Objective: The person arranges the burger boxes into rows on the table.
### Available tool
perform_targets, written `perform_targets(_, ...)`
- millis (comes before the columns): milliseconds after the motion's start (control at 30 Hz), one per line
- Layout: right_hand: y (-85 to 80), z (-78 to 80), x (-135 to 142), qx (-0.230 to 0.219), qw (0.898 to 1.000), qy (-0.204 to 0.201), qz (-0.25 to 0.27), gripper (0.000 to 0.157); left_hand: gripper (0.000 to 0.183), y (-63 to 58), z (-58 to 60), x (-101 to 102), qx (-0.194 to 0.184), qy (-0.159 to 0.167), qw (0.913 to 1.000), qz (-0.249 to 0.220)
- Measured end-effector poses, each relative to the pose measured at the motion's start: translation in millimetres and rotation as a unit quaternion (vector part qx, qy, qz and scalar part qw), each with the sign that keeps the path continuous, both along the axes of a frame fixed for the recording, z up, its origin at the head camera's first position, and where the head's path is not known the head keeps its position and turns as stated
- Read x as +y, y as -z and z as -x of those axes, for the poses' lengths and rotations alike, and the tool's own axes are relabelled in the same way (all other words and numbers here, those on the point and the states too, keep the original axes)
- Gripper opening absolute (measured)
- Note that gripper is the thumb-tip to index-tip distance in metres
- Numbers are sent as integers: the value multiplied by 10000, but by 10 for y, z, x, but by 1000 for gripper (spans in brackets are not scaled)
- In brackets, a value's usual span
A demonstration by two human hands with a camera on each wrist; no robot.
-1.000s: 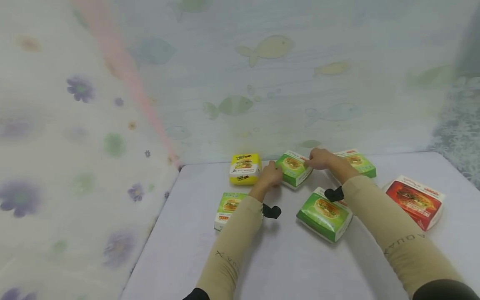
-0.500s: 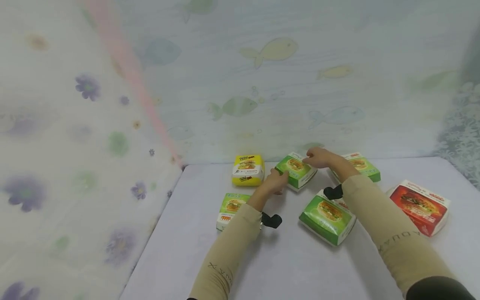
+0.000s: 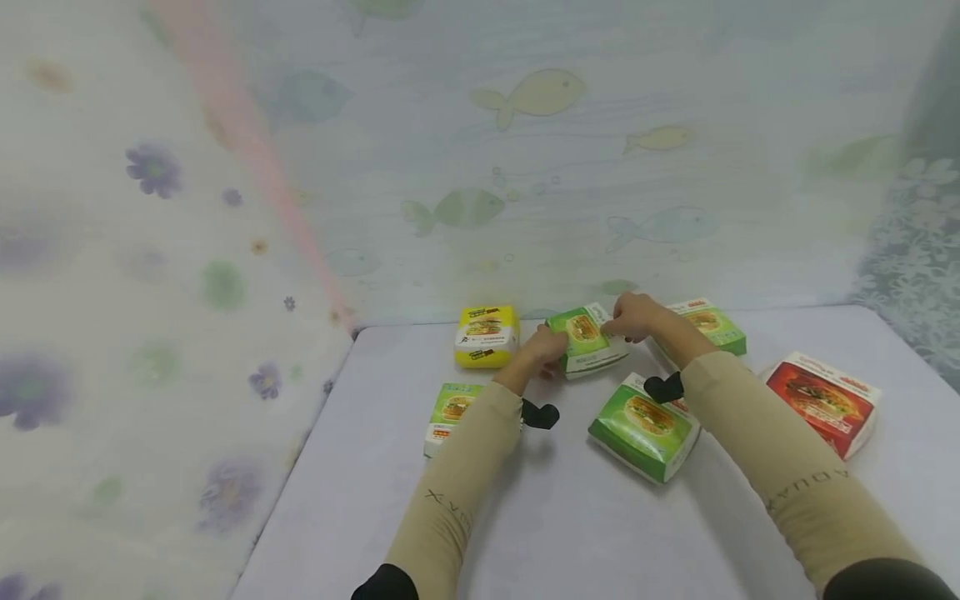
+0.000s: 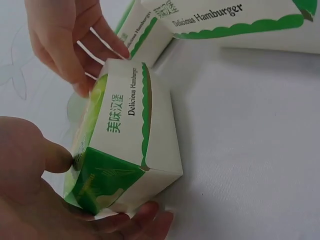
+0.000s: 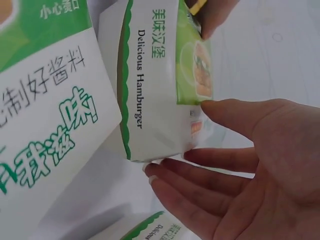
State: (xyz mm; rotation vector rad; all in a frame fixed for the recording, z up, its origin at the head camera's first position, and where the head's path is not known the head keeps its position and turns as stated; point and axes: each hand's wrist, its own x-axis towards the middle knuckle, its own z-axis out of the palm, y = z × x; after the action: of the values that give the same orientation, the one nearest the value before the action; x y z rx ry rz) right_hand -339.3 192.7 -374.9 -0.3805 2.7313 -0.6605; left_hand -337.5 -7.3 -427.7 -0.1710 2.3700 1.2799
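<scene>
A green and white hamburger box [image 3: 583, 333] sits near the back edge of the table, one long white side facing front. My left hand [image 3: 538, 354] holds its green left end, thumb on the top edge and fingers low along the side in the left wrist view. At the other end, my right hand [image 3: 637, 317] pinches the corner; in the right wrist view its thumb touches the top edge and its fingertips reach the lower edge. Nearest on the left is a yellow hamburger box [image 3: 487, 337]. A larger green box [image 3: 647, 423] lies just in front.
Another green box [image 3: 708, 325] stands at the back right, partly behind my right forearm. A red box [image 3: 821, 400] lies further right. My left sleeve partly covers a small green box [image 3: 452, 408]. A fish-patterned curtain [image 3: 540, 167] hangs behind the white table [image 3: 600, 542].
The held green box has turned clockwise as seen from above, so its white side now faces front. My left hand loosened, then took hold of its left end again. The other boxes stayed put.
</scene>
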Motion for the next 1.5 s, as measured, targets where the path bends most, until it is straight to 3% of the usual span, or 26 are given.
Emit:
perform_targets(167, -9, 19, 38, 33, 9999, -55, -138, 37, 71, 10, -9, -25, -4, 199, 9998, 43)
perform_targets(467, 12, 16, 116, -272, 9995, 113, -60, 37, 64, -17, -193, 50, -34, 417, 9990, -153)
perform_targets(767, -19, -153, -58, -244, 9996, -172, 9, 35, 55, 38, -13, -96, 203, 473, 9987, 49)
perform_targets(933, -57, -132, -33, -285, 9995, -45, -127, 38, 63, 16, -67, -148, 96, 506, 9986, 132)
perform_targets(1067, -51, -64, 19, 36, 9994, 108, -326, 49, 68, -60, -150, -109, 85, 537, 9983, 229)
perform_targets(1167, -20, -5, 39, 270, 9993, -42, -249, 61, 66, -110, -206, -56, 119, 460, 9989, 35)
perform_targets(1267, 27, 23, 42, 320, 9991, -289, -45, 62, 66, -113, -239, -19, 76, 408, 9989, -221)
perform_targets(1367, 68, 17, 33, 263, 9986, -467, -25, 58, 63, -76, -217, -25, 153, 454, 9986, -211)
perform_targets(1500, 90, 1, -6, 227, 9979, -541, -258, 48, 51, -5, -98, -103, 578, 657, 9960, 173)
